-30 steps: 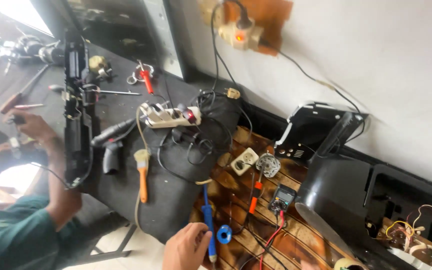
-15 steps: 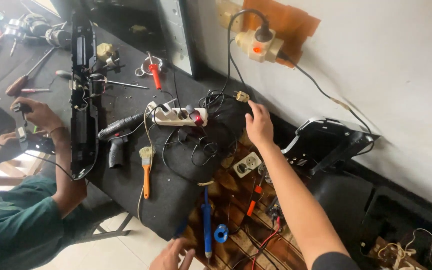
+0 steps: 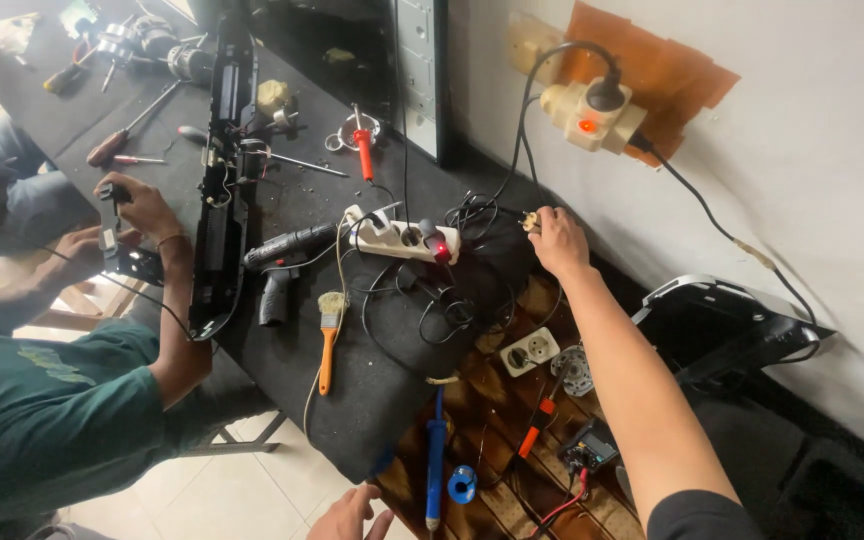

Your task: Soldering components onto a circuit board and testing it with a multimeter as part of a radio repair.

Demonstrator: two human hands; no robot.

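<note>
Head view: right hand (image 3: 556, 240) reached out over black cloth-covered workbench (image 3: 282, 200), fingers pinched shut on small pale yellow plug (image 3: 530, 222) at end of black cable (image 3: 472, 212). Plug held just beyond white power strip with lit red switch (image 3: 402, 238), below cream wall adapter with red lamp (image 3: 592, 115). Left hand (image 3: 350, 515) low at bottom edge, fingers loosely spread, holding nothing, near blue-handled soldering iron (image 3: 435, 460). Dark cordless drill (image 3: 282, 262) and orange-handled brush (image 3: 328, 335) lay left of strip. White double socket (image 3: 530, 350) on wooden surface beside right forearm. Co-worker in green shirt (image 3: 42, 410) at left, hands (image 3: 137, 205) on small black device.
</note>
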